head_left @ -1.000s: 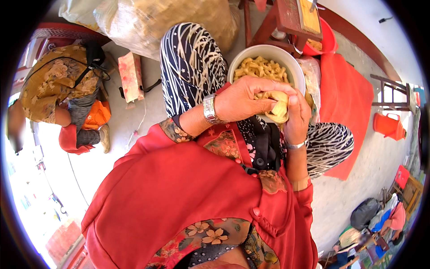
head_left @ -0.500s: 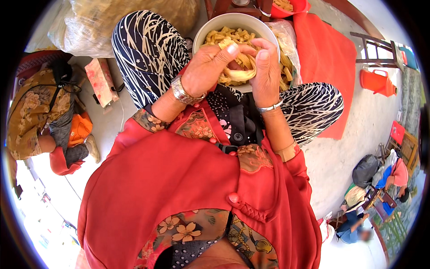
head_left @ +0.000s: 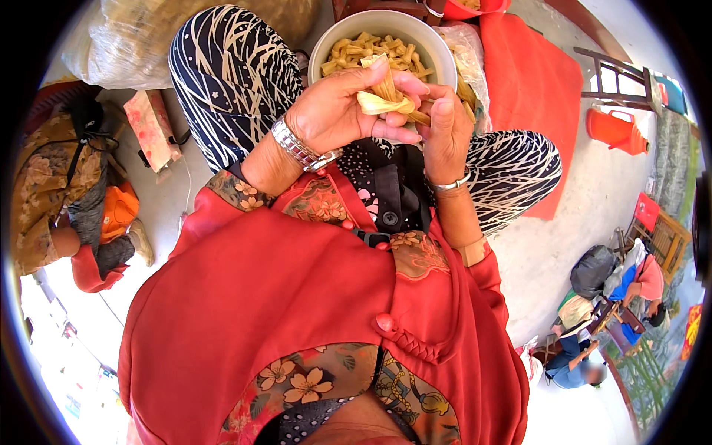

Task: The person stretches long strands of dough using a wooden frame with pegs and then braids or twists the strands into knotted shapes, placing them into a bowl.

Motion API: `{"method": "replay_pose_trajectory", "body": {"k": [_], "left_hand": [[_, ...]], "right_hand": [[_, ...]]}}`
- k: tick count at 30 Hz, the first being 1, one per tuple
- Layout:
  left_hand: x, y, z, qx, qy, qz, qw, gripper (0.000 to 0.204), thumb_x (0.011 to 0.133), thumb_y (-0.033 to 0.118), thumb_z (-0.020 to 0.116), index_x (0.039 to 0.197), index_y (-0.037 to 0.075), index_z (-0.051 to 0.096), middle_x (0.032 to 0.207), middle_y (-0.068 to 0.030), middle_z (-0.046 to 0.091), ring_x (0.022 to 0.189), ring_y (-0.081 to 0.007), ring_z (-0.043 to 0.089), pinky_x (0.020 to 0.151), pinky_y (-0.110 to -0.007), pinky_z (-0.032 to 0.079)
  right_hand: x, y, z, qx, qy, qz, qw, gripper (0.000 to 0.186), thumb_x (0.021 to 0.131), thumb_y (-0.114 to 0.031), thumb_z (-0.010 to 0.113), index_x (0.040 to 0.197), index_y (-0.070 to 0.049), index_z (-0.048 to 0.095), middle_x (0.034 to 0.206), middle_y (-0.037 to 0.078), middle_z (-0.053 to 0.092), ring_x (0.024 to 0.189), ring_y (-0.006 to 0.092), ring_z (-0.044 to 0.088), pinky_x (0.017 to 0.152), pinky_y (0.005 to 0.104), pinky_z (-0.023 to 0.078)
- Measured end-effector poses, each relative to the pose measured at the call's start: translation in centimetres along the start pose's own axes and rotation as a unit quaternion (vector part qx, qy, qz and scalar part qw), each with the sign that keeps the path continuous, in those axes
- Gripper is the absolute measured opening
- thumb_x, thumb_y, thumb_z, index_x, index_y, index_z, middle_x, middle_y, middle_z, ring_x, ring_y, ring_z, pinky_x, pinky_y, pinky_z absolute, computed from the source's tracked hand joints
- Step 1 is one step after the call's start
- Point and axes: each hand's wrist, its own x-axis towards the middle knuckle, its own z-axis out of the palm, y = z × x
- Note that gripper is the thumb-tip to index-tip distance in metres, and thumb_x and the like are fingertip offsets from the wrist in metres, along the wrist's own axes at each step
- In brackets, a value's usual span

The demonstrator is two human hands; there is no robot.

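Note:
My left hand point(head_left: 330, 111), with a metal watch at the wrist, is wrapped round a folded pale-yellow strip point(head_left: 382, 100) with a looped end. My right hand point(head_left: 447, 137), wearing a bangle, grips the strip's other part from the right, fingertips close to the left hand's. Just beyond them, between my patterned knees, a white basin point(head_left: 320, 46) holds several small yellow knotted pieces point(head_left: 400, 52). A clear plastic bag point(head_left: 475, 74) with more yellow strips lies beside the basin, partly behind my right hand.
A large sack point(head_left: 111, 52) is at upper left, near a painted block point(head_left: 148, 130). Another person point(head_left: 48, 200) sits at far left. A red mat point(head_left: 530, 96), ladder-like wooden frame point(head_left: 608, 78) and orange jug point(head_left: 615, 130) are at right; co-workers point(head_left: 649, 282) sit among bags at lower right.
The view has shifted, moving the scene up and left in the picture. My left hand has rotated more palm-up, and the strip's loop now sticks out leftward across it.

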Motion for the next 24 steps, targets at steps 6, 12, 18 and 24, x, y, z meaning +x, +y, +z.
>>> {"method": "replay_pose_trajectory", "body": {"k": [6, 12, 18, 24], "left_hand": [[-0.3, 0.7, -0.1, -0.034, 0.005, 0.002, 0.999, 0.046, 0.097, 0.036, 0.039, 0.114, -0.005, 0.052, 0.099, -0.0123, 0.056, 0.068, -0.0139, 0.051, 0.076, -0.041, 0.054], [-1.3, 2.3, -0.5, -0.014, -0.024, 0.053, 0.998, 0.045, 0.098, 0.035, 0.035, 0.108, -0.005, 0.053, 0.095, -0.0093, 0.049, 0.063, -0.0117, 0.043, 0.07, -0.035, 0.047], [-1.0, 3.3, 0.0, -0.013, -0.064, 0.075, 0.995, 0.044, 0.099, 0.035, 0.032, 0.103, -0.002, 0.055, 0.09, -0.0041, 0.044, 0.059, -0.0097, 0.038, 0.067, -0.03, 0.041], [0.2, 3.2, 0.5, 0.198, 0.1, 0.089, 0.971, 0.051, 0.096, 0.043, 0.04, 0.112, -0.003, 0.056, 0.086, -0.004, 0.054, 0.062, -0.0078, 0.049, 0.067, -0.031, 0.051]], "right_hand": [[-0.5, -0.7, -0.7, -0.083, -0.041, 0.009, 0.996, 0.031, 0.092, -0.027, 0.055, 0.08, 0.001, 0.059, 0.065, 0.001, 0.051, 0.058, 0.0064, 0.042, 0.051, 0.0221, 0.036], [-1.7, -2.5, -2.5, -0.161, -0.013, -0.02, 0.987, 0.023, 0.085, -0.017, 0.066, 0.073, 0.0, 0.058, 0.057, 0.0, 0.047, 0.054, 0.0055, 0.041, 0.05, 0.0219, 0.035], [-2.4, -2.6, -4.1, -0.176, 0.003, -0.027, 0.984, 0.023, 0.084, -0.018, 0.066, 0.072, -0.001, 0.057, 0.058, 0.0, 0.048, 0.054, 0.0059, 0.042, 0.05, 0.0222, 0.035], [-1.1, -1.0, -3.7, -0.148, 0.004, -0.012, 0.989, 0.022, 0.086, -0.021, 0.066, 0.082, 0.0, 0.059, 0.062, -0.001, 0.049, 0.057, 0.0054, 0.042, 0.053, 0.0214, 0.037]]}}
